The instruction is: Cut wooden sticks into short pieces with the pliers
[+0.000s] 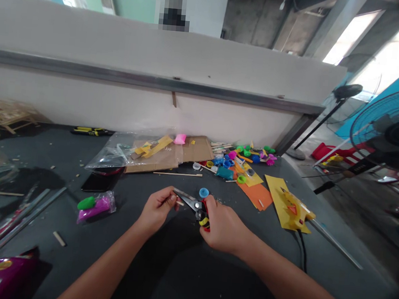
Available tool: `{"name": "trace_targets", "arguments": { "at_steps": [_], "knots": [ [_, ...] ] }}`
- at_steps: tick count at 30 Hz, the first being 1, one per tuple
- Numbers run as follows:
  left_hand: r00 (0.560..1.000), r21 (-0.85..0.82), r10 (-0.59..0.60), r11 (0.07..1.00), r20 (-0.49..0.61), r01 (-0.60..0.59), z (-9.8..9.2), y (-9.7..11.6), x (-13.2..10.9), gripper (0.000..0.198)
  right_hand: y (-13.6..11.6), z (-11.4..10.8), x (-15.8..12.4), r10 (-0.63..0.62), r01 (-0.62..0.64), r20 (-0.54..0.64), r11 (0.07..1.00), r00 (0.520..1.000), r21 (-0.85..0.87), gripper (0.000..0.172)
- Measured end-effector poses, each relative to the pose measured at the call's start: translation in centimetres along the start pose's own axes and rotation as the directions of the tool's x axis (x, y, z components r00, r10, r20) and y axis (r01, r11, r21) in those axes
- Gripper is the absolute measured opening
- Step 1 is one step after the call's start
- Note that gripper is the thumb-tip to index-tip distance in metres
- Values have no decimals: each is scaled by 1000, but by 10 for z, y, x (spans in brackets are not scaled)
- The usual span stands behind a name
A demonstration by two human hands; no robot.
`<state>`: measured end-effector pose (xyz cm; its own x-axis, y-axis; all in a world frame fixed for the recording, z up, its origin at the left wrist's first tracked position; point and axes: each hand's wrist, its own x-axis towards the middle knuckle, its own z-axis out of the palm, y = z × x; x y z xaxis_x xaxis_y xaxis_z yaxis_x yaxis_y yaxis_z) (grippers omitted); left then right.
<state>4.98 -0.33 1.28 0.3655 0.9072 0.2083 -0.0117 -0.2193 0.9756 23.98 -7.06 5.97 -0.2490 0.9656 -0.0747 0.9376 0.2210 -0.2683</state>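
My right hand is wrapped round the handles of a pair of scissors with red, black and yellow grips. Their blades point left, toward the fingers of my left hand. That hand is closed in a pinch on a short wooden stick, whose pale end sticks out just below the blades. Whether the blades touch the stick, I cannot tell. Just beyond the scissors lies a blue bottle cap. A longer thin wooden stick lies in front of the cardboard.
On the right, a yellow glue gun rests on yellow paper with a clear glue stick in it. Coloured caps and clay crowd the back. A phone, a purple clay packet and metal rods lie left. A fan stands right.
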Motion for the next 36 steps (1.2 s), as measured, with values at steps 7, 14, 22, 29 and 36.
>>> {"name": "trace_targets", "arguments": {
  "at_steps": [7, 14, 22, 29, 36],
  "knots": [
    [1000, -185, -16, 983, 10, 18, 1, -6, 1, 17, -1, 2, 0, -34, 36, -93, 999, 995, 20, 39],
    [999, -268, -36, 963, 5, 36, 4, -4, 2, 21, 0, 3, 1, -42, 47, -49, 993, 998, 106, 40],
    [998, -433, -44, 900, 49, 61, 8, -7, 1, 17, -1, 3, 0, -50, 55, -33, 982, 998, 182, 41],
    [1000, -303, -4, 953, 12, 7, 6, -6, 2, 16, -1, 4, 1, -31, 40, -85, 994, 996, 102, 39],
    [999, -89, 38, 995, -25, -40, 4, 2, 2, 20, -3, 4, 0, -33, 36, -62, 998, 998, 58, 39]
  ]
}}
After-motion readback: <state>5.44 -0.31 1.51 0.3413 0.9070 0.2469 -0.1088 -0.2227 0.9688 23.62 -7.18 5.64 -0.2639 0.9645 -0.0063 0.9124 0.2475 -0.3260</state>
